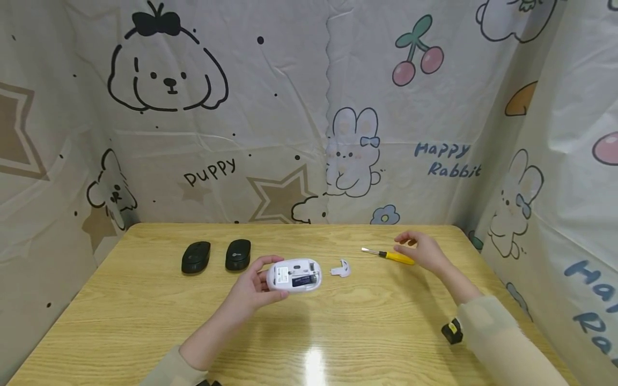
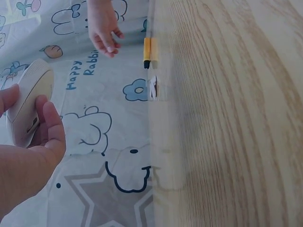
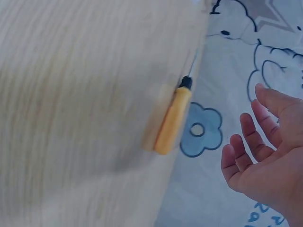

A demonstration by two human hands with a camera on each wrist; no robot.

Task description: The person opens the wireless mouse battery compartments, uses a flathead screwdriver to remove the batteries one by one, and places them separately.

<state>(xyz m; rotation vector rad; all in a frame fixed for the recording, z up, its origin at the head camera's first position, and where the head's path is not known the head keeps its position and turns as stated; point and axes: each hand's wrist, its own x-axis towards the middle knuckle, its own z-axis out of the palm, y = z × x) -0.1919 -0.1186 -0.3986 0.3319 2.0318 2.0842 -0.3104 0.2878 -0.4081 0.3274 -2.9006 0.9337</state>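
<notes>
A white computer mouse [image 1: 282, 276] is held in my left hand [image 1: 248, 289], its underside turned up toward the head view. Its battery compartment stands uncovered with a dark battery [image 1: 302, 280] inside. In the left wrist view the thumb and fingers grip the mouse [image 2: 31, 101] by its sides. My right hand [image 1: 425, 252] hovers above the handle of a yellow screwdriver [image 1: 399, 258], fingers loosely bent and holding nothing. The right wrist view shows the screwdriver [image 3: 174, 118] lying on the table, apart from the hand [image 3: 270, 142]. A small white battery cover [image 1: 341, 268] lies between mouse and screwdriver.
Two black mice [image 1: 196, 258] [image 1: 238, 254] rest on the wooden table [image 1: 145, 321] at the back left. Patterned fabric [image 1: 280, 107] hangs behind the table and along both sides.
</notes>
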